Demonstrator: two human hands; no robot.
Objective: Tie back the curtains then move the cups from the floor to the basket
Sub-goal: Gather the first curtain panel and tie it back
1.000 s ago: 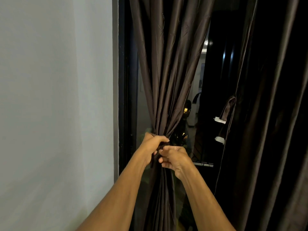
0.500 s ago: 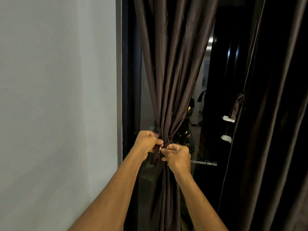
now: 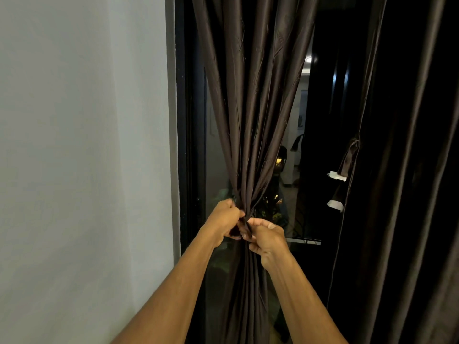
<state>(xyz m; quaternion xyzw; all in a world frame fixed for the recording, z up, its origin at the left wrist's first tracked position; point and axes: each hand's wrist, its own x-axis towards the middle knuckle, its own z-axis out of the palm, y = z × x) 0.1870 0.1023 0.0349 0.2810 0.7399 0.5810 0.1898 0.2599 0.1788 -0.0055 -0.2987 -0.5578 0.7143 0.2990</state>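
Left curtain (image 3: 250,108): dark brown, long axis vertical. It hangs at the left edge of the window frame (image 3: 186,120), just beside the grey wall (image 3: 74,145). The pleats fan wide at the top, converge downward to a tight waist, then drop straight down below it. Both hands are at that waist. The left hand (image 3: 224,220) is on its left side, fingers clenched around the bunched fabric. The right hand (image 3: 267,238) is on the right side and slightly lower, fingers curled and pinching dark material at the same spot. Can't tell whether that is a strap or a curtain fold. The knuckles nearly touch. Right curtain (image 3: 409,170) hangs loose and vertical along the right edge of the frame. A tie-back strap (image 3: 349,160) with white tabs (image 3: 336,176) dangles from its inner edge. Dark window glass (image 3: 310,145) shows between the curtains.
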